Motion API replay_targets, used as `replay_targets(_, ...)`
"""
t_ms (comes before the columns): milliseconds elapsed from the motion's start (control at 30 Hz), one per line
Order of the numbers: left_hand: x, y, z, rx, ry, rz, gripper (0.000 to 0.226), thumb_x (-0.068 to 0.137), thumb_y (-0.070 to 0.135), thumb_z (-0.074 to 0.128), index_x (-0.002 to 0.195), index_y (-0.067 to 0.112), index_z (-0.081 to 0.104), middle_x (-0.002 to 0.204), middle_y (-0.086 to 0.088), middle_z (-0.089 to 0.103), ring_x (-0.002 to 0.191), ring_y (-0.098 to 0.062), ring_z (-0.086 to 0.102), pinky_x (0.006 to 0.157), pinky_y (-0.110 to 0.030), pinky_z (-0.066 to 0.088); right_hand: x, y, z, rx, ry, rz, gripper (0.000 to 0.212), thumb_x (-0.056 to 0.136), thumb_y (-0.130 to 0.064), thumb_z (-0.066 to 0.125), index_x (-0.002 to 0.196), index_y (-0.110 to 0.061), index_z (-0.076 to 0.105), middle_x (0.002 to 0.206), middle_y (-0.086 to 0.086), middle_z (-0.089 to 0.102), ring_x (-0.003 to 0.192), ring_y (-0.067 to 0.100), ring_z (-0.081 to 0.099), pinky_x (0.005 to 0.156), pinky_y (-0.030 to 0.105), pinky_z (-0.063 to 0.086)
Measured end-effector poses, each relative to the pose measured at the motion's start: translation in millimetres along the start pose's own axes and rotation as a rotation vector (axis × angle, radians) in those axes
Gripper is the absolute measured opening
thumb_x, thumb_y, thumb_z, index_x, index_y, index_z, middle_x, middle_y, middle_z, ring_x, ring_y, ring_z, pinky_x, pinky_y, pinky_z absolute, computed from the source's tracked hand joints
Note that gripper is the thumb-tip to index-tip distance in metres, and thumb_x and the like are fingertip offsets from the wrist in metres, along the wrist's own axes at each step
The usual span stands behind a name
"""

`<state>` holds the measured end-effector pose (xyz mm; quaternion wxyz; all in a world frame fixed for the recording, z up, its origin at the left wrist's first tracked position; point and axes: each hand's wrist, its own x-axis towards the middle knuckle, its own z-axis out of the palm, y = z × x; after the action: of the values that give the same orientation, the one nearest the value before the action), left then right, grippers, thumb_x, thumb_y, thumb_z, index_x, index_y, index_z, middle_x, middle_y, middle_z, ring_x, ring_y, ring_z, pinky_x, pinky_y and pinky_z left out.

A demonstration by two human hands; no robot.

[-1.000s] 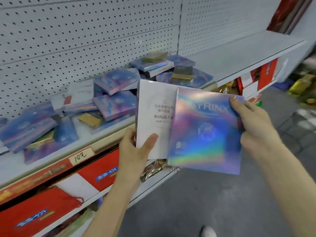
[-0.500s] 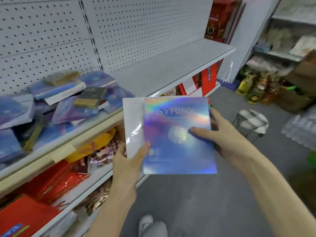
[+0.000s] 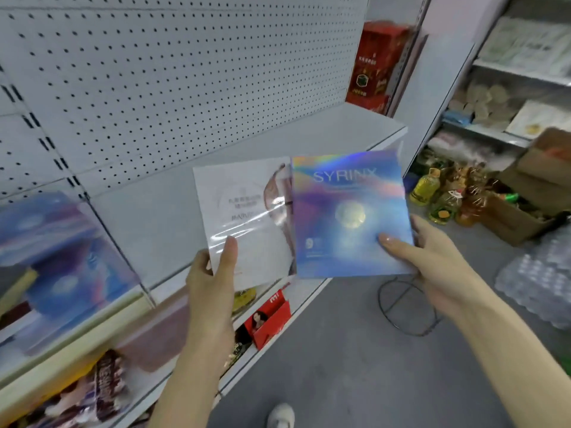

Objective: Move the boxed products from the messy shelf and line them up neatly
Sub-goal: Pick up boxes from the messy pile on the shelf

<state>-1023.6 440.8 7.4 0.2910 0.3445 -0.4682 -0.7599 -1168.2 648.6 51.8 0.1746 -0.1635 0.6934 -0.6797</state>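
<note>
My left hand (image 3: 213,273) pinches the flat white film-wrapped box (image 3: 244,217) low down. My right hand (image 3: 432,257) grips the flat holographic blue box (image 3: 349,211) by its edge. Both face me (labels readable), held before the bare grey shelf (image 3: 167,217), ready, I judge, for lining up.

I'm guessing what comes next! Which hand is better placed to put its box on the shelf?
Probably the left hand. Its grip holds the white box on the shelf side, while the right hand holds the shiny SYRINX box farther out over the aisle floor.
</note>
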Motion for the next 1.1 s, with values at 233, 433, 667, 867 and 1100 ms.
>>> replay_targets(233,96.9,0.7,106.6,0.018,0.046,0.050,0.017,0.089,0.029,0.062,0.106,0.026,0.064,0.094,0.006,0.074,0.083,-0.011,0.071,0.063,-0.023,0.056,148.7,3.8,-70.0,0.099,0.037,0.069,0.064,0.065,-0.027,0.079,0.122,-0.010,0.057,0.116,0.006,0.070,0.102,0.023,0.068,0.082,0.031,0.057)
replay_targets(433,162.5,-28.1,195.7,0.047,0.161,0.079,0.021,0.089,0.031,0.063,0.109,0.027,0.063,0.099,0.002,0.073,0.089,-0.021,0.070,0.070,-0.039,0.059,286.5,30.5,-136.7,0.157,-0.061,0.159,0.069,0.062,-0.025,0.082,0.124,-0.009,0.057,0.110,0.007,0.072,0.089,0.023,0.072,0.073,0.036,0.060)
replay_targets(667,223.7,-67.4,306.5,-0.017,0.304,-0.005,0.023,0.085,0.038,0.067,0.108,0.035,0.063,0.102,0.009,0.073,0.100,-0.022,0.067,0.091,-0.055,0.049,435.9,42.0,-204.6,0.280,-0.233,0.248,0.049,0.075,0.006,0.062,0.123,0.000,0.056,0.108,0.009,0.072,0.082,0.015,0.072,0.061,0.023,0.056)
replay_targets(867,267.9,-82.0,366.1,-0.055,0.395,0.062,0.025,0.089,0.019,0.064,0.113,0.016,0.060,0.109,0.001,0.071,0.105,-0.020,0.065,0.096,-0.037,0.048,543.1,41.2,-220.3,0.328,-0.331,0.313,0.077,0.059,-0.009,0.078,0.132,-0.009,0.052,0.122,0.009,0.067,0.101,0.022,0.069,0.069,0.028,0.058)
replay_targets(1100,376.7,-92.5,389.2,0.030,0.376,0.091,0.030,0.089,0.016,0.062,0.117,0.008,0.056,0.112,-0.005,0.070,0.103,-0.024,0.066,0.083,-0.034,0.052,638.7,60.1,-211.9,0.250,-0.377,0.302,0.063,0.066,-0.008,0.072,0.127,-0.009,0.055,0.119,0.010,0.068,0.094,0.020,0.070,0.073,0.027,0.059)
